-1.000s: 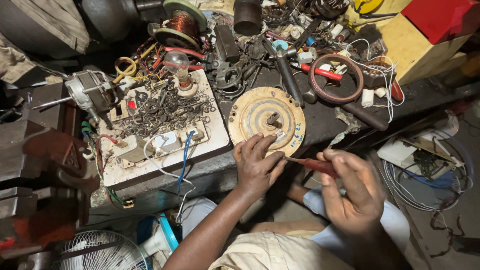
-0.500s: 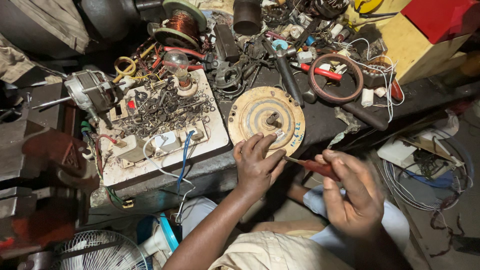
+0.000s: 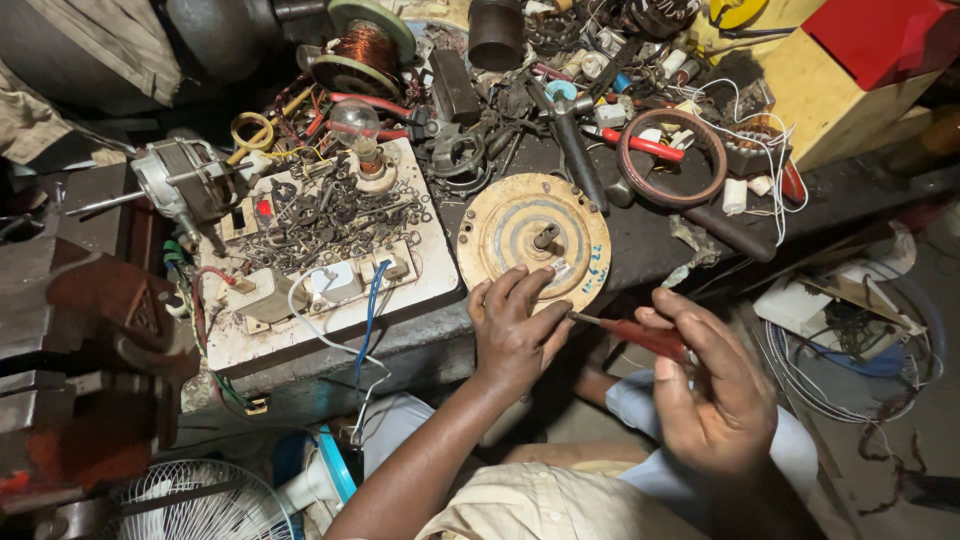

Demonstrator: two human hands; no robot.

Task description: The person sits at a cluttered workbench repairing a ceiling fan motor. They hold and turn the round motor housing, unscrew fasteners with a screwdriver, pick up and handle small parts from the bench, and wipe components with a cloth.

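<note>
A round brass-coloured motor cover [image 3: 530, 235] with a short shaft in its middle lies flat at the front edge of a dark workbench [image 3: 640, 240]. My left hand [image 3: 515, 325] rests on the cover's near rim, fingers curled over it. My right hand [image 3: 715, 385] holds a red-handled screwdriver [image 3: 640, 335], its thin tip pointing left at the cover's near edge beside my left fingers.
A white board [image 3: 300, 330] carrying a light bulb [image 3: 355, 125], switches and loose washers sits left of the cover. Copper coils, pliers, a wire ring [image 3: 670, 155] and cables crowd the bench behind. A vice [image 3: 90, 310] stands at left, a white fan guard [image 3: 190, 505] below.
The screwdriver tip has stayed at the cover's near rim. Both hands have shifted only slightly.
</note>
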